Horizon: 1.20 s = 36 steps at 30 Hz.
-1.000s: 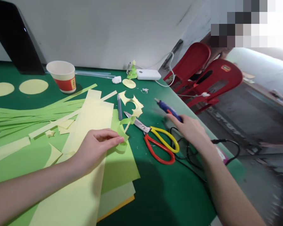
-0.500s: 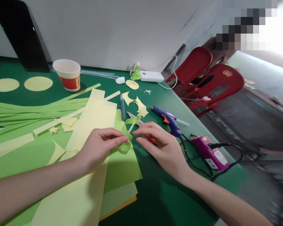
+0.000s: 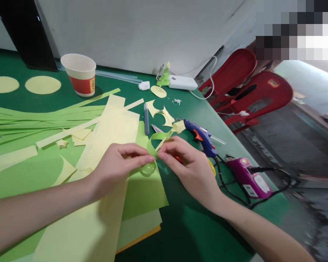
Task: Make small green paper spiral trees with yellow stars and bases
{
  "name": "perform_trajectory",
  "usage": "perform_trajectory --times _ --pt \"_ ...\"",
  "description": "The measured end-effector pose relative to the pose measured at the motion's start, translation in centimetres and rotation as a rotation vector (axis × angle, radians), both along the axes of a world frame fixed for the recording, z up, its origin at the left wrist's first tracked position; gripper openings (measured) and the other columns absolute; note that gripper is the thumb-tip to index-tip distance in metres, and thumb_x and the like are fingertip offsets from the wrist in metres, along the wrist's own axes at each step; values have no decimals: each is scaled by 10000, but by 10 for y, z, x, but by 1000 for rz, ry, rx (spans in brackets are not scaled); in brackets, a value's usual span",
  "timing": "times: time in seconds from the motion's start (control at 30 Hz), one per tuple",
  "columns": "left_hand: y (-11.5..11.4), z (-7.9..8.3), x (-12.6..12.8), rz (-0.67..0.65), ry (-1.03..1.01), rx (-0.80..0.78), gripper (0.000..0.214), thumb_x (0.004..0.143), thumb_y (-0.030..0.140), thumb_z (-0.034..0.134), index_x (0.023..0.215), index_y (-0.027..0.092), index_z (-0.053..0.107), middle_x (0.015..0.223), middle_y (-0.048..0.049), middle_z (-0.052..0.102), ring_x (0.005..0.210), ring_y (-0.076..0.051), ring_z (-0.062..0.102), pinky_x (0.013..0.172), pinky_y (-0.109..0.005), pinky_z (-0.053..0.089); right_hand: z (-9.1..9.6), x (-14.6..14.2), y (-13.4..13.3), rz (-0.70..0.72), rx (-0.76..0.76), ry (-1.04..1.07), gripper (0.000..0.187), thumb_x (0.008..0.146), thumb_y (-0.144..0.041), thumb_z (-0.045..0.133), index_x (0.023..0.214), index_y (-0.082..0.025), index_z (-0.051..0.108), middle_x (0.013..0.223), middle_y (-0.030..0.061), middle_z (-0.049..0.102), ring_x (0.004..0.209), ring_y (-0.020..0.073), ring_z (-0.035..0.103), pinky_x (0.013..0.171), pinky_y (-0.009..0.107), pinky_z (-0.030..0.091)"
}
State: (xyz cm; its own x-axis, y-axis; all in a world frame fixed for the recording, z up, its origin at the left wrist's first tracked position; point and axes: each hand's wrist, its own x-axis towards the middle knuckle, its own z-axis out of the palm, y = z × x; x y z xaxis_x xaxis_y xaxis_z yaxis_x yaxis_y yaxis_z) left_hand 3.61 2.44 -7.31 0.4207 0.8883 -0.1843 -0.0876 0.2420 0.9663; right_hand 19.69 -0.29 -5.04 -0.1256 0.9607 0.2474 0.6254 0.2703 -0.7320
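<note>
Between thumb and fingers, my left hand (image 3: 117,160) pinches a curled light-green paper strip (image 3: 151,147), which loops above and below the fingertips. My right hand (image 3: 192,167) meets it from the other side, thumb and forefinger closed on the strip's bend. A thin pale-yellow stick (image 3: 164,141) runs through the curl, and a pale-yellow paper star (image 3: 178,126) shows at its upper end. Under the hands lie pale-yellow card (image 3: 109,138) and green paper sheets (image 3: 143,196). Scissors (image 3: 156,128) are partly hidden behind the right hand.
A glue gun (image 3: 205,140) lies right of the hands, its cord near a purple power strip (image 3: 251,180). Further back stand a paper cup (image 3: 80,78) and a small green paper tree (image 3: 164,76). A grey pen (image 3: 146,120), green strips (image 3: 43,118) and yellow scraps lie about.
My right hand's fingertips have closed in from the right and now touch the green strip beside the left fingertips. The view has shifted slightly.
</note>
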Motion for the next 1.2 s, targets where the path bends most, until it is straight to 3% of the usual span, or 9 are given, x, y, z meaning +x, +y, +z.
perform_trajectory --times 0.4,1.0,1.2 --pt "1 0 -1 -14 -24 -4 68 677 205 709 613 182 709 681 4 663 634 -101 540 608 -206 433 12 2 -4 2 52 -91 115 802 -159 536 700 -196 574 706 11 569 634 109 505 503 221 372" --pt "0 -2 -1 -32 -26 4 47 715 213 698 689 210 738 752 4 687 697 -100 586 649 -192 461 17 9 0 -68 32 -26 120 765 -181 582 647 -199 598 559 -37 349 505 72 344 455 219 287" --pt "0 -3 -1 -41 -46 7 52 719 203 699 692 213 742 735 13 685 681 -80 577 642 -164 455 18 10 1 -63 18 -9 119 751 -174 594 634 -193 600 540 -41 380 487 65 332 443 217 269"
